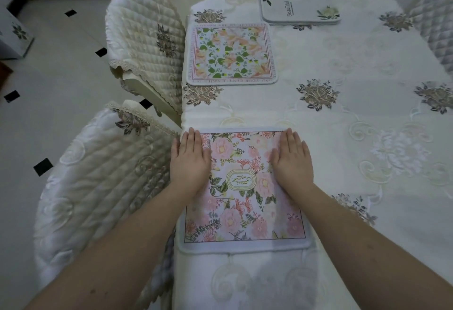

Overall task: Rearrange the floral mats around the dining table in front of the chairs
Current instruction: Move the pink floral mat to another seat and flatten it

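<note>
The pink floral mat point(242, 189), printed with an oval "GARDEN" label at its middle, lies flat on the dining table point(343, 118) at the table's left edge, right beside the near quilted chair point(98, 187). The left hand point(190, 161) lies flat on the mat's left side, fingers straight and together, its outer edge reaching past the mat toward the table's edge. The right hand point(293, 160) lies flat on the mat's right side, fingers likewise straight, the fingertips near the mat's far corner. Neither hand curls round anything; both press palm-down.

Further along the same table edge from the pink mat lies a green-leaf floral mat point(231, 55) with a lettered border, flat, and beside the second quilted chair point(147, 45). Beyond that one, at the far end of the table, sits a small stack of white mats point(300, 1) with green sprigs and the word "Beautiful"; how many are in the stack I cannot tell. Across the table from the pink mat, the back of another quilted chair point(436, 28) shows at the right edge. The cream tablecloth bears embroidered grey-brown flowers. Left of the chairs is a pale tiled floor point(56, 69) with small black diamonds.
</note>
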Demonstrator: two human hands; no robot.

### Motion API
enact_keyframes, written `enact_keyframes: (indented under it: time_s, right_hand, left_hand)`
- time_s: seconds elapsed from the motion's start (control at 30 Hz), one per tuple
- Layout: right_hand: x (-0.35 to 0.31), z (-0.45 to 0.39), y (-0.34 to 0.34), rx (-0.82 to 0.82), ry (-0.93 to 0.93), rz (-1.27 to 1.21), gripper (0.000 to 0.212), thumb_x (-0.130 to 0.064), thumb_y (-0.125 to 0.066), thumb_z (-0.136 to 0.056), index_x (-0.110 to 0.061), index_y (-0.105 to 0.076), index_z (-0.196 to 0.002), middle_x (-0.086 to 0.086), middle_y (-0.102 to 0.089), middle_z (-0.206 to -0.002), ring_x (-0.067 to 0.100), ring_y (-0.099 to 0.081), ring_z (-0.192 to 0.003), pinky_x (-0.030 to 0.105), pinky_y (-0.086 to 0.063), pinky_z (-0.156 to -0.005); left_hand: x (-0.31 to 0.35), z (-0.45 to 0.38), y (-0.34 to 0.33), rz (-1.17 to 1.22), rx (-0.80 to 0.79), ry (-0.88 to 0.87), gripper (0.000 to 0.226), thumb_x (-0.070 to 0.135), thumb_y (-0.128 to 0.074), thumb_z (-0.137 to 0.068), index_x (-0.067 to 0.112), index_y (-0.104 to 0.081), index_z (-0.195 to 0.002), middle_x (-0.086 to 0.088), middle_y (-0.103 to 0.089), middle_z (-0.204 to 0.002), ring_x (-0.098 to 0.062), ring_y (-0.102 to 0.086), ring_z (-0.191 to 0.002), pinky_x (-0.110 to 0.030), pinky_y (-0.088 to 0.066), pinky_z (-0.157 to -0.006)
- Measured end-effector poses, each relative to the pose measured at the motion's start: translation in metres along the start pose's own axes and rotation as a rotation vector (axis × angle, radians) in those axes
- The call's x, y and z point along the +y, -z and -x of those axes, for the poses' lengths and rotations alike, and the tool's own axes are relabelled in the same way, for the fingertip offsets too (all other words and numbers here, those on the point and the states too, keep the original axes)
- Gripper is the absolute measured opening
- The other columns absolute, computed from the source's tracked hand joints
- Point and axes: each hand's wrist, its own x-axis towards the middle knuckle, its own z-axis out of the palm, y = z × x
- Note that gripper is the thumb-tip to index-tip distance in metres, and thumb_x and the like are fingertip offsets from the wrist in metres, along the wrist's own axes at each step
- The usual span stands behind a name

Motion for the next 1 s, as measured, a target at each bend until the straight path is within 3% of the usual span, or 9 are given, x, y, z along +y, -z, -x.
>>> enact_keyframes:
  time_s: [0.17, 0.3, 0.37, 0.5, 0.6, 0.77, 1.0]
  right_hand:
    - [-0.053, 0.044, -0.006, 0.012, 0.133, -0.107, 0.053, -0.028, -0.026, -0.105, -0.008, -0.023, -0.154, 0.009, -0.018, -0.163, 0.022, -0.013, -0.151, 0.036, -0.006, -0.122]
    - [-0.077, 0.089, -0.021, -0.020, 0.144, -0.111, 0.054, -0.025, -0.033, -0.103, -0.008, -0.025, -0.154, 0.007, -0.021, -0.162, 0.020, -0.015, -0.151, 0.035, -0.008, -0.121]
    - [-0.071, 0.105, -0.026, -0.030, 0.145, -0.056, 0.055, -0.029, -0.030, -0.103, -0.010, -0.024, -0.154, 0.005, -0.021, -0.163, 0.019, -0.015, -0.151, 0.037, -0.009, -0.122]
    - [-0.058, 0.116, -0.022, -0.036, 0.122, -0.016, 0.057, -0.036, -0.021, -0.101, -0.015, -0.029, -0.153, 0.003, -0.026, -0.161, 0.018, -0.020, -0.150, 0.039, -0.012, -0.122]
    - [-0.045, 0.123, -0.020, -0.047, 0.084, -0.027, 0.058, -0.039, -0.022, -0.101, -0.020, -0.024, -0.155, 0.000, -0.022, -0.163, 0.017, -0.015, -0.151, 0.039, -0.006, -0.122]
    - [-0.018, 0.140, -0.014, -0.077, 0.007, 0.002, 0.061, -0.045, -0.021, -0.100, -0.024, -0.016, -0.157, -0.001, -0.012, -0.165, 0.017, -0.007, -0.152, 0.042, -0.003, -0.123]
    - [-0.002, 0.157, -0.007, -0.088, -0.005, -0.014, 0.059, -0.044, -0.023, -0.103, -0.023, -0.010, -0.157, 0.000, -0.005, -0.165, 0.014, -0.001, -0.152, 0.043, -0.002, -0.123]
  left_hand:
    - [0.040, 0.042, -0.001, 0.094, 0.080, -0.126, 0.053, 0.025, -0.028, -0.104, 0.007, -0.024, -0.153, -0.010, -0.020, -0.163, -0.022, -0.011, -0.151, -0.037, 0.000, -0.121]
    - [0.050, 0.093, -0.018, 0.110, 0.011, -0.187, 0.056, 0.034, -0.021, -0.104, 0.013, -0.021, -0.155, -0.004, -0.014, -0.164, -0.017, -0.008, -0.151, -0.033, 0.002, -0.120]
    - [0.039, 0.110, -0.025, 0.053, -0.014, -0.187, 0.061, 0.039, -0.014, -0.100, 0.017, -0.018, -0.156, -0.001, -0.012, -0.164, -0.016, -0.006, -0.151, -0.036, 0.001, -0.121]
    - [0.023, 0.116, -0.026, 0.043, -0.009, -0.171, 0.060, 0.043, -0.023, -0.098, 0.024, -0.026, -0.155, 0.002, -0.021, -0.163, -0.016, -0.015, -0.151, -0.041, -0.006, -0.121]
    - [0.009, 0.119, -0.025, 0.034, -0.013, -0.161, 0.060, 0.046, -0.023, -0.098, 0.028, -0.019, -0.156, 0.004, -0.016, -0.164, -0.015, -0.009, -0.151, -0.041, -0.003, -0.122]
    - [-0.013, 0.126, -0.020, 0.075, -0.027, -0.143, 0.061, 0.048, -0.017, -0.100, 0.027, -0.009, -0.157, 0.002, -0.007, -0.165, -0.013, 0.001, -0.151, -0.039, -0.004, -0.123]
    - [-0.022, 0.132, -0.014, 0.052, -0.032, -0.116, 0.063, 0.045, -0.017, -0.100, 0.021, -0.011, -0.157, 0.001, -0.009, -0.165, -0.016, -0.004, -0.152, -0.040, -0.005, -0.123]
